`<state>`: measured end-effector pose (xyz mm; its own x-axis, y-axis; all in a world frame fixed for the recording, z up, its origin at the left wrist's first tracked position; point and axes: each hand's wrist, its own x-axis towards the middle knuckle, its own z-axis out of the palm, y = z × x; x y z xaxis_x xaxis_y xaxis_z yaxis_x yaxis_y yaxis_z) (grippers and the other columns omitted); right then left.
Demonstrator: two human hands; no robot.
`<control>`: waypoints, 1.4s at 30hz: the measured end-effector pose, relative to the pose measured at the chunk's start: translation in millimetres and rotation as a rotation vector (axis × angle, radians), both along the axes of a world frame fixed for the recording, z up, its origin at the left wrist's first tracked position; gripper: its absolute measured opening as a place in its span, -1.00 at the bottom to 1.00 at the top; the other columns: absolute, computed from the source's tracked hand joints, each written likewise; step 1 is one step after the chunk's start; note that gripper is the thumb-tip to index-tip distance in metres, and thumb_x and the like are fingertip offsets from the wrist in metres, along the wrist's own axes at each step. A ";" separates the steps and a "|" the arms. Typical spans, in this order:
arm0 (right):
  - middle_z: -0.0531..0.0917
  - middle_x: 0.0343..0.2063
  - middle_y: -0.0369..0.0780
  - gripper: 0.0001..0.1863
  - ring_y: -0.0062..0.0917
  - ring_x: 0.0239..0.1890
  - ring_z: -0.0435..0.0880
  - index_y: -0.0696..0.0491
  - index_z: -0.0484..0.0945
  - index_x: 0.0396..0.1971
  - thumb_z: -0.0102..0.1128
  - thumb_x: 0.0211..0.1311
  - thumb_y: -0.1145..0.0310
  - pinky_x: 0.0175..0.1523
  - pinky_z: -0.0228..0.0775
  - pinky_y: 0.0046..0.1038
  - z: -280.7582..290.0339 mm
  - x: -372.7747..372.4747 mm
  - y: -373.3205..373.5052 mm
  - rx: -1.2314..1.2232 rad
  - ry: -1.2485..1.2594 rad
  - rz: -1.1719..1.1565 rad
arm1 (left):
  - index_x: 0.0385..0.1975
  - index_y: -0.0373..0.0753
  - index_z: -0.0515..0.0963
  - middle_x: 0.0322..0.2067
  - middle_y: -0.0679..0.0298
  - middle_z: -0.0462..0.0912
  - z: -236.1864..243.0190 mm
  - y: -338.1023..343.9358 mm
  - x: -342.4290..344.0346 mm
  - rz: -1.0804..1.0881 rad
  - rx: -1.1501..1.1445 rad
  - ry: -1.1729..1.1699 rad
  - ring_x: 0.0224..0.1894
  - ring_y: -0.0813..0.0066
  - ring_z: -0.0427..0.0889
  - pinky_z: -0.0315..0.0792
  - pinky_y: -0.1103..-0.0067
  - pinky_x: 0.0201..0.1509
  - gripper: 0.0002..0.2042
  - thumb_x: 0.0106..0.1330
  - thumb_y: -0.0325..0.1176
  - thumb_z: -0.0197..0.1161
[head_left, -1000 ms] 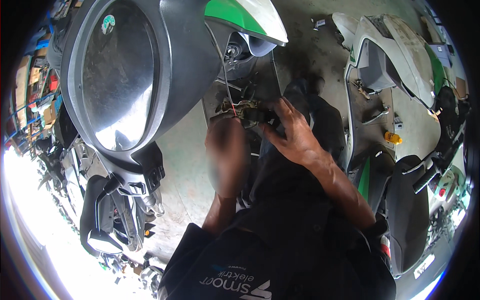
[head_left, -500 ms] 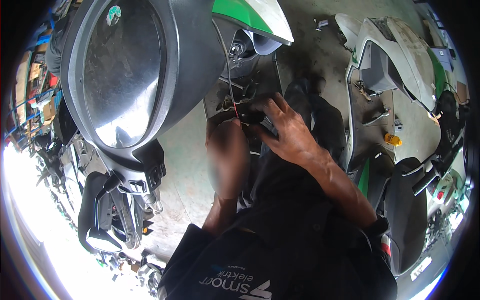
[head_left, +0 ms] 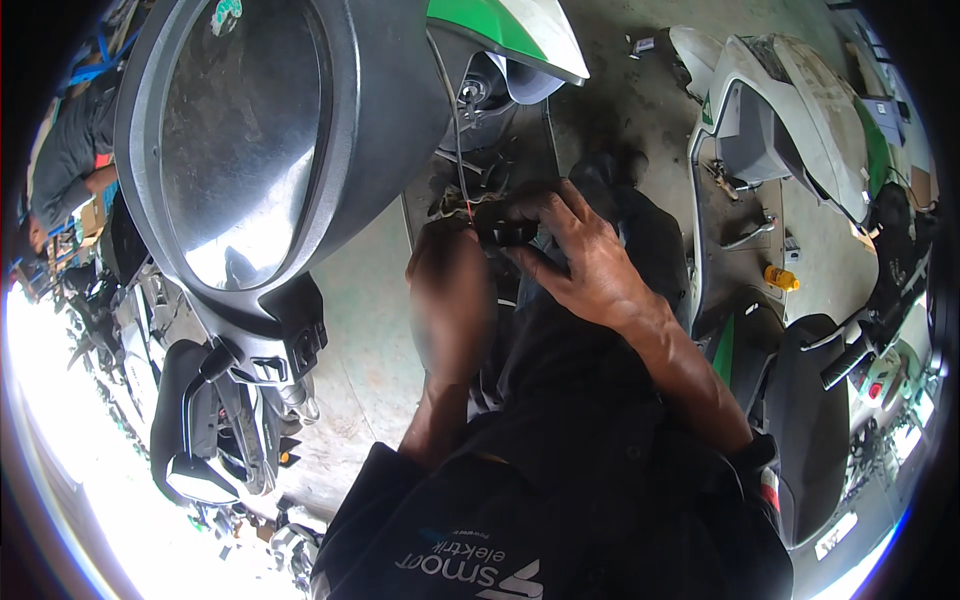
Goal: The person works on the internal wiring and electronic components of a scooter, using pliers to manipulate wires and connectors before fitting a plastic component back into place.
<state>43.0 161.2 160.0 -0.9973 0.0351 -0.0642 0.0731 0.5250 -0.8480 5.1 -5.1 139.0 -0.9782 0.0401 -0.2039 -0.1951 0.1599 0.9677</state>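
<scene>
White lettering (head_left: 462, 566) and a logo (head_left: 522, 578) mark the black shirt (head_left: 640, 500)

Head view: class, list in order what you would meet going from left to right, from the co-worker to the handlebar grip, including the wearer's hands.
Co-worker in dark clothing → glossy oval panel → left hand → right hand → yellow bottle → black handlebar grip.

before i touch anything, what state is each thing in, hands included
Thin cable, hanging down, red near its lowest visible stretch
Dark part, partly hidden, details unclear
Left hand, curled beside the cable's red stretch; blurred, grip unclear
Right hand, thumb and fingers bent at the dark part; firmness of hold unclear
Display, dark, with glare toward its lower end
Yellow bottle, upright or lying, cannot tell
</scene>
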 end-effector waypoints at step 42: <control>0.67 -0.23 0.08 -0.68 -0.02 -0.09 0.68 0.28 0.56 -0.11 0.26 0.27 0.34 0.05 0.50 -0.08 57.5 -95.1 -19.4 0.042 -0.210 0.614 | -0.36 -0.42 0.54 -0.46 0.24 0.61 -10.0 4.0 25.0 0.324 0.310 -0.189 -0.41 0.43 0.58 0.38 0.47 -0.33 -0.90 0.20 -0.51 0.23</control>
<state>-52.1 141.9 217.5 -0.8030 -0.5309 -0.2707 -0.0893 0.5563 -0.8262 30.2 -1.1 129.1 -0.8973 -0.1731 -0.4060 -0.3643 -0.2287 0.9028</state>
